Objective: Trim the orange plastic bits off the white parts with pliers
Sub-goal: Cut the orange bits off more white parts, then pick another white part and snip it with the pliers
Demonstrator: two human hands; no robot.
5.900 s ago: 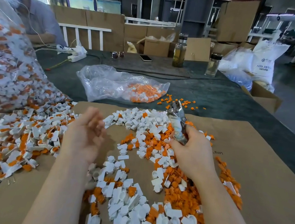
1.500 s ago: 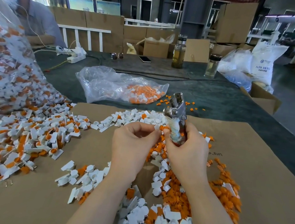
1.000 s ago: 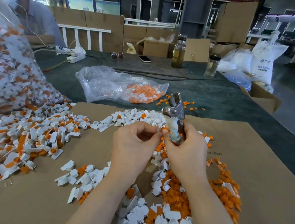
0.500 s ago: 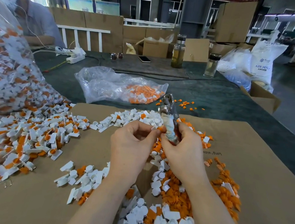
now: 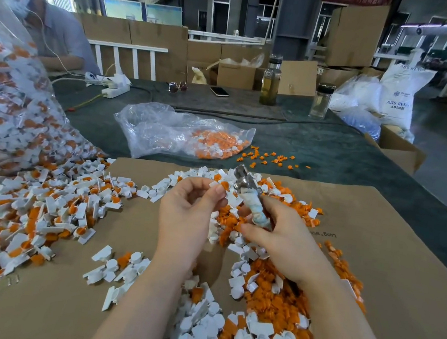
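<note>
White part [image 5: 216, 186] is pinched in the left hand [image 5: 188, 212], now apart from the pliers [image 5: 251, 200]. Right hand [image 5: 278, 237] grips the wrapped handles, loosened since earlier; jaw opening is indistinct.

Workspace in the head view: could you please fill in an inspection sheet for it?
Surface: cardboard sheet on a dark table.
Job's things: pliers; white parts with orange bits piled left; orange scraps.
Clutter: plastic bag, two bottles, phone, sunglasses.
Grippers: right hand grips the pliers; left hand pinches a small piece.
Cables: power strip with cords.
Surroundings: seated person, boxes, sacks.
</note>
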